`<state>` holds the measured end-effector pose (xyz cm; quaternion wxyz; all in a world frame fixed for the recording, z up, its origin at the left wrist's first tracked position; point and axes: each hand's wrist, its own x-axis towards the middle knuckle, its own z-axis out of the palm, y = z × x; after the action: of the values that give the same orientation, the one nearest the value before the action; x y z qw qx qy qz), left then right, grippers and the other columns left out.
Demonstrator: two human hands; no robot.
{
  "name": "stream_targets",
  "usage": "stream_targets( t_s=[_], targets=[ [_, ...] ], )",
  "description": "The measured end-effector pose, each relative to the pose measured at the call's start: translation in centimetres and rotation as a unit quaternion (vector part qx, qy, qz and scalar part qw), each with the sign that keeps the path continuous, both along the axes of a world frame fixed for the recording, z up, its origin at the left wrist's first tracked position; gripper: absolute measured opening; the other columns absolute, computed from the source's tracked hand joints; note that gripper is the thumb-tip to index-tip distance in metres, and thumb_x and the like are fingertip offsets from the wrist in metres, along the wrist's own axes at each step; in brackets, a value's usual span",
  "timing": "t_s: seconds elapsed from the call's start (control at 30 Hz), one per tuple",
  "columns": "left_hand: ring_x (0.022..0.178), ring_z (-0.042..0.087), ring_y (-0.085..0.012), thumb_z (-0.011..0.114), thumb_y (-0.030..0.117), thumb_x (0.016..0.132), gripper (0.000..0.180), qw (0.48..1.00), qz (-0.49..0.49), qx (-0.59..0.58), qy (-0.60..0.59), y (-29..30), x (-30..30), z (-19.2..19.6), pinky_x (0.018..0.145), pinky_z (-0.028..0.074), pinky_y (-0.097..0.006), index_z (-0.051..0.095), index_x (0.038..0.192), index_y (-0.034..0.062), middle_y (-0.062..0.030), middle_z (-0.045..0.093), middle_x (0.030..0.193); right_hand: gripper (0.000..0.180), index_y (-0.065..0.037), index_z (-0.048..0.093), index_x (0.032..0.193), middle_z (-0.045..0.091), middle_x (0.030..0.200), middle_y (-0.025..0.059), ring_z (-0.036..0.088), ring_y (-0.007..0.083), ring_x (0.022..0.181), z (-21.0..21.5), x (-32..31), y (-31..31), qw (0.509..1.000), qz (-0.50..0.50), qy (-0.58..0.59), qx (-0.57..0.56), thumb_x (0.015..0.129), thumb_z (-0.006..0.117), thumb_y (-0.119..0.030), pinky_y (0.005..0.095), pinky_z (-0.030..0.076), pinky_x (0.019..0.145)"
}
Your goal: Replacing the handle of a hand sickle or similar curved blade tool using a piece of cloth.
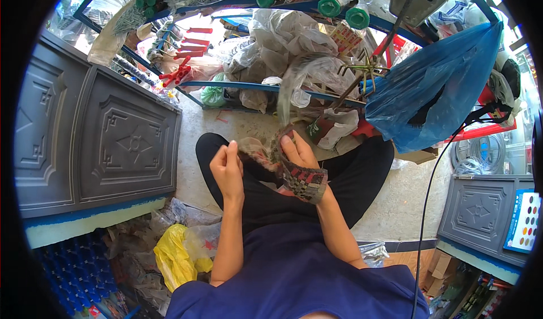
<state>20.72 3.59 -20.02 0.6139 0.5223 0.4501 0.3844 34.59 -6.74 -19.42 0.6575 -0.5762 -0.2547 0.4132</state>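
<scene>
My right hand (301, 151) is closed on a dark knitted-looking band (305, 184) with red and brown patterning. One end of the band hangs over my right wrist, and the rest loops up past my thumb. Toward my left hand the band turns reddish and blurred. Just left of it, my left hand (227, 169) is raised with the fingers curled in and the thumb pressed against them. What this hand pinches, if anything, is too small to make out. Both hands are above my crossed legs (266, 200) in black trousers.
Ahead stands a blue metal rack (237, 85) packed with plastic bags and red-handled tools (192, 48). A blue plastic bag (435, 87) hangs at its right. Grey panelled cabinets (133, 141) flank me. A yellow bag (175, 254) lies at lower left, and a black cable (425, 217) runs down at right.
</scene>
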Motion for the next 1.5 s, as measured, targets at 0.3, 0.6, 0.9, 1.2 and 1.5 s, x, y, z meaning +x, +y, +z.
stream_targets(
  t_s=[0.3,0.6,0.9,1.2,1.5],
  targets=[
    [0.112,0.057,-0.0135,0.059,0.026,0.101,0.042,0.945,-0.321,0.020,-0.064,1.4,3.4,3.9,0.100,0.042,-0.029,0.060,0.132,-0.0009,-0.0067,0.065,0.119,0.031,-0.001,0.055,0.115,0.058,0.090,0.0001,0.053,0.0082,0.076,2.6,0.3,-0.8,0.968,0.082,0.238,0.020,0.103,0.053,-0.030,0.0261,0.046,0.066],
    [0.110,0.061,-0.0151,0.065,0.028,0.097,0.046,0.940,-0.323,0.013,-0.114,0.7,5.6,2.7,0.097,0.046,-0.029,0.060,0.131,-0.0038,-0.0136,0.065,0.126,0.026,0.000,0.058,0.111,0.062,0.090,0.0018,0.057,0.0087,0.076,0.6,0.2,-0.8,0.970,0.018,0.235,0.053,0.104,0.050,-0.024,0.0275,0.048,0.064],
    [0.104,0.066,-0.0198,0.067,0.020,0.095,0.023,0.956,-0.257,-0.032,-0.134,1.8,6.4,2.6,0.094,0.050,-0.033,0.063,0.106,0.0004,-0.0177,0.069,0.114,0.040,0.000,0.048,0.133,0.061,0.098,0.0052,0.057,0.0086,0.084,-0.8,-1.0,-1.8,0.995,0.077,-0.042,-0.054,0.104,0.052,-0.027,0.0243,0.047,0.074],
    [0.060,0.053,-0.0139,0.045,0.037,0.106,0.031,0.947,-0.091,-0.167,-0.259,1.1,8.9,1.4,0.055,0.047,-0.031,0.045,0.110,0.0069,-0.0041,0.050,0.076,0.078,0.008,0.051,0.132,0.061,0.101,0.0120,0.059,0.0205,0.087,-2.9,-2.0,-2.8,0.951,-0.072,-0.281,0.111,0.078,0.082,-0.040,0.0302,0.049,0.078],
    [0.056,0.039,-0.0108,0.043,0.039,0.107,0.033,0.886,-0.136,-0.310,-0.317,1.0,9.5,0.3,0.051,0.035,-0.027,0.046,0.112,0.0065,-0.0014,0.042,0.073,0.057,0.008,0.062,0.119,0.058,0.085,0.0115,0.055,0.0198,0.071,-0.8,-1.3,-4.1,0.934,-0.072,-0.338,0.097,0.080,0.080,-0.029,0.0304,0.045,0.065]
  ],
)
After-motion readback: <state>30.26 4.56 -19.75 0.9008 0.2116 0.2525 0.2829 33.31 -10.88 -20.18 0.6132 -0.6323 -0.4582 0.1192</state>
